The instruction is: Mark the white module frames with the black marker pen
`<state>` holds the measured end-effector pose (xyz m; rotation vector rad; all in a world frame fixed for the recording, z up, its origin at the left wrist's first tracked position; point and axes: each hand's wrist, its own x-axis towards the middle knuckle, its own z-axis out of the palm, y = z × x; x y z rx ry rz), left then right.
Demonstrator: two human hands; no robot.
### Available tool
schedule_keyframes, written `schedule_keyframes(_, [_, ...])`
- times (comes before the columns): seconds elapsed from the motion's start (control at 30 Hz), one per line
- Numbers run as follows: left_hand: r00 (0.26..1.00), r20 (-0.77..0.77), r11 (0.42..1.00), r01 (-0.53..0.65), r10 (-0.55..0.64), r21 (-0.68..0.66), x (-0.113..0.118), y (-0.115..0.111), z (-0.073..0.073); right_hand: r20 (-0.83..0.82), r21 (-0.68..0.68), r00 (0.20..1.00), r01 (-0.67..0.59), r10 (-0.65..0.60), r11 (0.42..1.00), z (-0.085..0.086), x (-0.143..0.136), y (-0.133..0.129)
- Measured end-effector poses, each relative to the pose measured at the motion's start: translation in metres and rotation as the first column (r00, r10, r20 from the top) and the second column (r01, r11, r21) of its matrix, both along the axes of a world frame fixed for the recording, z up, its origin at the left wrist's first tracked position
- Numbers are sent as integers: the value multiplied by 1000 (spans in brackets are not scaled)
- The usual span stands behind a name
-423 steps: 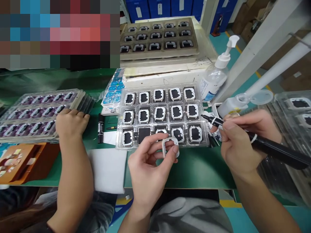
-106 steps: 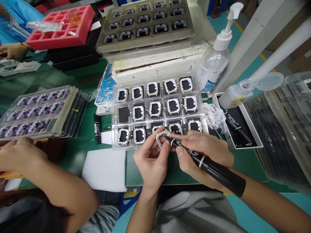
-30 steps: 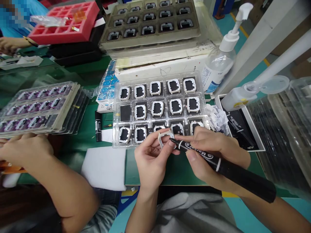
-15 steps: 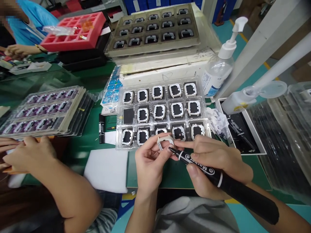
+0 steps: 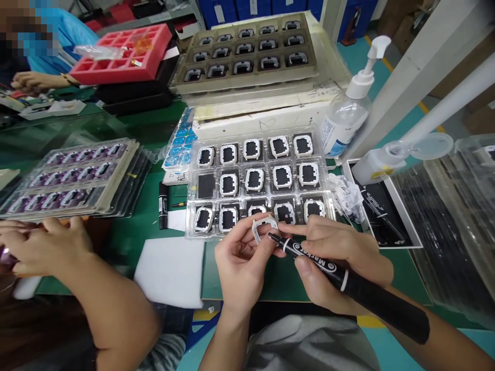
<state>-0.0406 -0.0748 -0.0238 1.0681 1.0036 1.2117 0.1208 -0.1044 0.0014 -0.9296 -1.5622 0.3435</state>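
Between the thumb and fingers of my left hand (image 5: 242,257) is a small whitish watch-case frame (image 5: 260,230), tilted toward me. My right hand (image 5: 344,257) grips a black marker pen (image 5: 340,273), its tip close to the frame's lower right edge. Whether the tip touches the frame I cannot tell. My right index finger reaches out to the frame's right side. Just beyond both hands lies a clear plastic tray (image 5: 188,198) of similar frames on black pads; one pocket at its left (image 5: 205,185) shows only a black pad.
A capped marker (image 5: 163,205) and a white foam sheet (image 5: 170,270) lie left of my hands. A pump bottle (image 5: 348,116), crumpled tissue (image 5: 347,196) and an open box (image 5: 415,238) stand right. Another tray (image 5: 181,82) is behind. A co-worker's arm (image 5: 104,283) is at left.
The marker and my right hand have shifted slightly left, with the pen's back end a little higher. The frame has turned slightly in my left hand. The co-worker's hands at left have moved.
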Motion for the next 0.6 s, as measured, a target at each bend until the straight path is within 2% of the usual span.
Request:
schedule_keyframes(0.13, [995, -94, 999, -20, 24, 44, -3, 2, 8, -19, -22, 1000, -7, 6, 1000, 1, 6, -4])
schedule_keyframes(0.23, [957, -234, 980, -143, 173, 139, -15, 14, 15, -8, -98, 998, 65, -66, 993, 0, 14, -8])
schedule_keyframes(0.33, [839, -400, 919, -264, 368, 294, -37, 41, 23, -48, -133, 991, 116, -123, 984, -2, 17, -8])
schedule_keyframes(0.4, [746, -491, 884, -290, 449, 367, -54, 64, 27, -75, -111, 983, 156, -165, 981, -3, 16, -6])
schedule_keyframes(0.5, [611, -623, 871, -292, 488, 395, -74, 92, 31, -78, -76, 979, 183, -189, 980, -4, 13, -3])
schedule_keyframes(0.6, [477, -717, 861, -269, 508, 431, -82, 107, 33, -79, -55, 978, 187, -191, 981, -6, 12, -1])
